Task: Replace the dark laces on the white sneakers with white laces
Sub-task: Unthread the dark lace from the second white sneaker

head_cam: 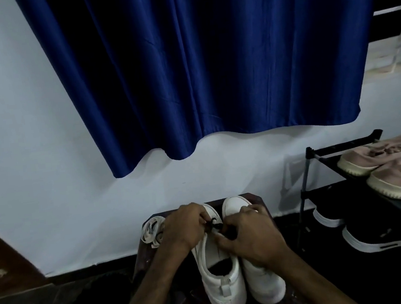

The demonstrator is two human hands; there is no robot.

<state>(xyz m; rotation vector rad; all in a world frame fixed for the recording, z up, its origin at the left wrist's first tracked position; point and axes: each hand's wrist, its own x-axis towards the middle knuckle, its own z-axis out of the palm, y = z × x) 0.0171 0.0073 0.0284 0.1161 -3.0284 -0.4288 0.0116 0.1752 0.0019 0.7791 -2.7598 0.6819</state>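
The dark lace (211,222) of the left white sneaker (223,280) on the desk (256,199) is pinched by the left hand (184,224) and the right hand (250,235), fingers curled. If it is pulled unevenly, a knot may be tightened, or the sneaker dragged toward the white laces (152,231).

sneakers (223,283): smooth, matt, leather-like white
dark lace (212,223), between the fingers (197,211): thin cord
curtain (210,64): blue cloth, faint sheen
pink shoes (380,155): soft napped cloth

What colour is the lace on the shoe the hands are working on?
The lace is black, clear against the white sneaker in the head view.
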